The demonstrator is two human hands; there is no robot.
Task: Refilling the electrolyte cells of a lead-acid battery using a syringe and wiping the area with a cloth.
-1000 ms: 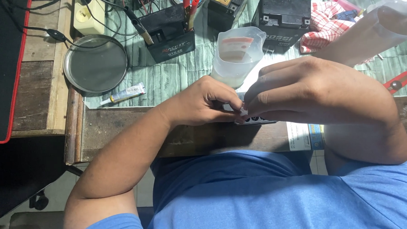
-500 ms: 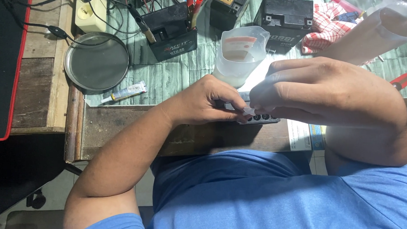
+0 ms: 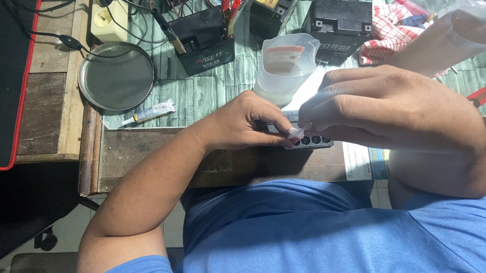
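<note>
Left hand [image 3: 242, 123] and right hand [image 3: 382, 107] meet, fingers pinched on a small black battery [image 3: 308, 140].

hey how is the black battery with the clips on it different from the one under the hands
The black battery with clips stands farther back on the workbench, untouched, with red-handled clips on its terminals. The battery under the hands sits at the near edge, mostly covered, showing a row of round holes; the left hand and right hand work on it. Both have dark cases.
</note>
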